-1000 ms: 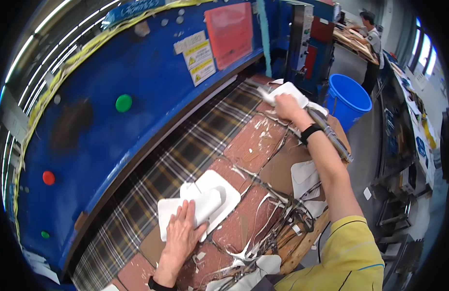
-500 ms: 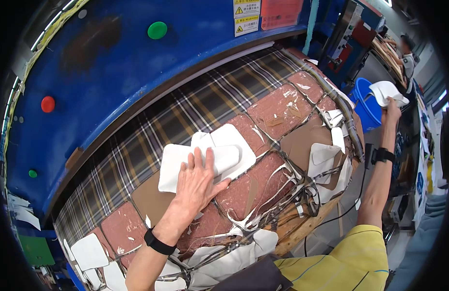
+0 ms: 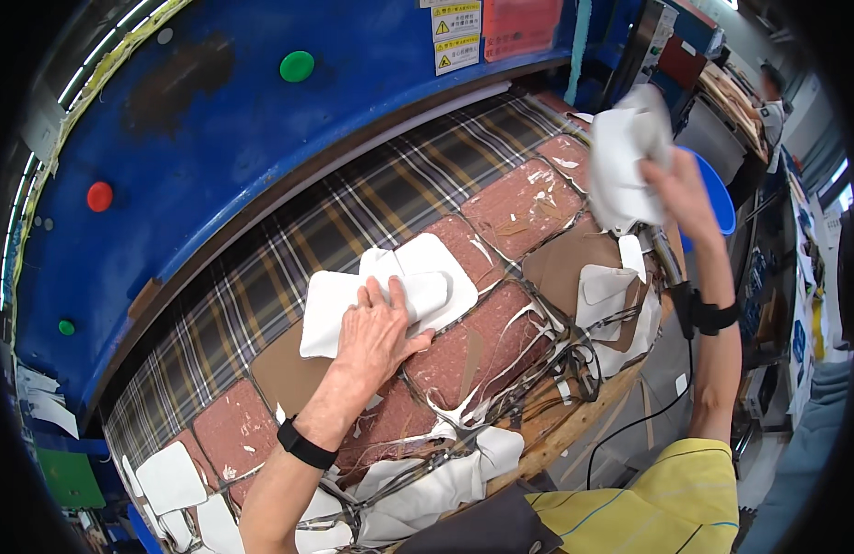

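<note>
White cut pieces (image 3: 390, 291) lie under your flat, open left hand (image 3: 376, 332); your right hand (image 3: 672, 189) fingers grip a white stack (image 3: 621, 166) aloft.

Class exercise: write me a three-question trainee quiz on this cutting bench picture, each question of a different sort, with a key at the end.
1. True or false: the left hand lies flat on the white cut pieces on the bench.
2. Multiple choice: the right hand holds
A. a pair of scissors
B. a bunch of white pieces, raised above the bench
C. nothing
3. Fill in: the fabric under the white cut pieces is a ____ pattern.

Key:
1. True
2. B
3. plaid (checked)
</note>
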`<state>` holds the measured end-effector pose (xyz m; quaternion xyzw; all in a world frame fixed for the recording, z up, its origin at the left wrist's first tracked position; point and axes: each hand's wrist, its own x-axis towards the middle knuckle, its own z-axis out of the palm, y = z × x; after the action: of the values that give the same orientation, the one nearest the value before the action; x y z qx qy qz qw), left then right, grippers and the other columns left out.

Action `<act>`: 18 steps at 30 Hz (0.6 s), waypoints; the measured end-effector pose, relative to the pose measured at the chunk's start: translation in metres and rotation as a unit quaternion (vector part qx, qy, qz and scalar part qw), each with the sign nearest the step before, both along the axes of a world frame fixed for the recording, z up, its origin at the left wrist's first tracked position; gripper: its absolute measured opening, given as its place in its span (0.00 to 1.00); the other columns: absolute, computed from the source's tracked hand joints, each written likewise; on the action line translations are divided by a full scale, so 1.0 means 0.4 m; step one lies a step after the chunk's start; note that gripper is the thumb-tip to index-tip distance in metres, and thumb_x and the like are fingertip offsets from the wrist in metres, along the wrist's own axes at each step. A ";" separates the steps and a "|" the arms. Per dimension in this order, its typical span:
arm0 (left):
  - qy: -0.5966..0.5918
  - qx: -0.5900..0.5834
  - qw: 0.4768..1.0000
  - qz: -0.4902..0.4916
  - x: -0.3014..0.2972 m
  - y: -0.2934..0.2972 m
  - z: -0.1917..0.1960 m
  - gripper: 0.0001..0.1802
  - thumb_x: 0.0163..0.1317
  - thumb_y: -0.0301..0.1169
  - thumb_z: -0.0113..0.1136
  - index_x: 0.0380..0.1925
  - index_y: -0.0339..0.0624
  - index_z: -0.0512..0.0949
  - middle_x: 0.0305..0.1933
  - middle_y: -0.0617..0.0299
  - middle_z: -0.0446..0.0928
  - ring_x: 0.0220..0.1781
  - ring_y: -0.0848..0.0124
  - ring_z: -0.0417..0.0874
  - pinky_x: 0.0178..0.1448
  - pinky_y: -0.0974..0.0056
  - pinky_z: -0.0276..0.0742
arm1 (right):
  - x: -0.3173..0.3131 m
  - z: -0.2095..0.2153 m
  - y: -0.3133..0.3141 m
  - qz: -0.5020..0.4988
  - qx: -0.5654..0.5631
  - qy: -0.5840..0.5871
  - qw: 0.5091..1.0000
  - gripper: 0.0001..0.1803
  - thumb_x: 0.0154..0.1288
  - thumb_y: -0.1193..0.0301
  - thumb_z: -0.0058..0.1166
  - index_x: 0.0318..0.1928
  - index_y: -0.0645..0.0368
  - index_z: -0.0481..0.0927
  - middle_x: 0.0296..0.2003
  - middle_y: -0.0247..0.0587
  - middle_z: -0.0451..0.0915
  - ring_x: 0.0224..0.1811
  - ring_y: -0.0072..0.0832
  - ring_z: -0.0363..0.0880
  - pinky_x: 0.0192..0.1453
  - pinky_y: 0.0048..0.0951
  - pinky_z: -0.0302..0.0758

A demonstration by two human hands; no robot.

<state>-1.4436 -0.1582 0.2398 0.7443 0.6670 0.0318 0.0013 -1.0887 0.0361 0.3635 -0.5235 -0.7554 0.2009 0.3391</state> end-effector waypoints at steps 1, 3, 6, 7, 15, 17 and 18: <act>-0.002 -0.007 1.000 -0.001 -0.002 0.003 0.002 0.48 0.50 0.56 0.68 0.56 0.22 0.68 0.46 0.35 0.73 0.46 0.47 0.83 0.38 0.51 0.83 | -0.059 -0.006 -0.023 0.041 -0.001 -0.038 0.998 0.13 0.58 0.73 0.50 0.39 0.69 0.81 0.26 0.41 0.81 0.30 0.25 0.79 0.38 0.32 0.76; -0.004 -0.017 1.000 -0.003 -0.002 0.007 0.011 0.49 0.50 0.57 0.68 0.56 0.22 0.68 0.45 0.35 0.74 0.43 0.47 0.84 0.37 0.51 0.83 | -0.146 -0.048 -0.052 0.130 0.128 -0.114 0.977 0.10 0.57 0.76 0.49 0.37 0.69 0.79 0.25 0.50 0.81 0.29 0.38 0.84 0.38 0.39 0.79; -0.003 -0.030 1.000 0.001 -0.003 0.005 0.027 0.50 0.49 0.57 0.69 0.57 0.20 0.68 0.44 0.36 0.75 0.42 0.49 0.83 0.37 0.52 0.83 | -0.263 -0.128 -0.117 0.157 0.198 -0.295 0.921 0.05 0.53 0.79 0.51 0.31 0.66 0.77 0.25 0.52 0.81 0.25 0.47 0.83 0.32 0.43 0.80; -0.002 -0.037 0.999 0.002 -0.002 0.003 0.036 0.50 0.49 0.56 0.69 0.57 0.19 0.68 0.43 0.37 0.75 0.43 0.50 0.82 0.37 0.54 0.83 | -0.301 -0.151 -0.137 0.175 0.198 -0.314 0.912 0.03 0.52 0.79 0.52 0.30 0.65 0.77 0.24 0.50 0.81 0.23 0.46 0.82 0.30 0.43 0.80; 0.010 -0.014 1.000 -0.006 0.007 0.004 0.020 0.47 0.49 0.53 0.69 0.54 0.16 0.69 0.38 0.38 0.76 0.41 0.52 0.82 0.34 0.58 0.83 | -0.357 -0.266 -0.188 0.273 0.182 -0.362 0.872 0.05 0.51 0.79 0.54 0.30 0.67 0.78 0.24 0.52 0.80 0.30 0.42 0.83 0.31 0.38 0.80; 0.020 -0.015 1.000 -0.011 0.011 0.008 0.019 0.45 0.49 0.49 0.69 0.53 0.15 0.69 0.36 0.38 0.77 0.39 0.53 0.83 0.31 0.59 0.83 | -0.346 -0.277 -0.182 0.272 0.172 -0.355 0.878 0.06 0.52 0.79 0.53 0.32 0.68 0.77 0.27 0.53 0.79 0.27 0.46 0.82 0.30 0.42 0.78; 0.022 -0.003 1.000 -0.015 0.012 0.008 0.015 0.43 0.50 0.47 0.68 0.52 0.15 0.69 0.35 0.39 0.77 0.37 0.53 0.83 0.30 0.60 0.83 | -0.338 -0.284 -0.177 0.270 0.167 -0.351 0.881 0.07 0.53 0.79 0.52 0.34 0.69 0.76 0.29 0.53 0.78 0.25 0.48 0.82 0.30 0.44 0.77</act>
<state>-1.4388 -0.1548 0.2458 0.7551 0.6554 0.0138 -0.0106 -1.2240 -0.0349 0.2499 -0.2708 -0.9594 -0.0413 0.0666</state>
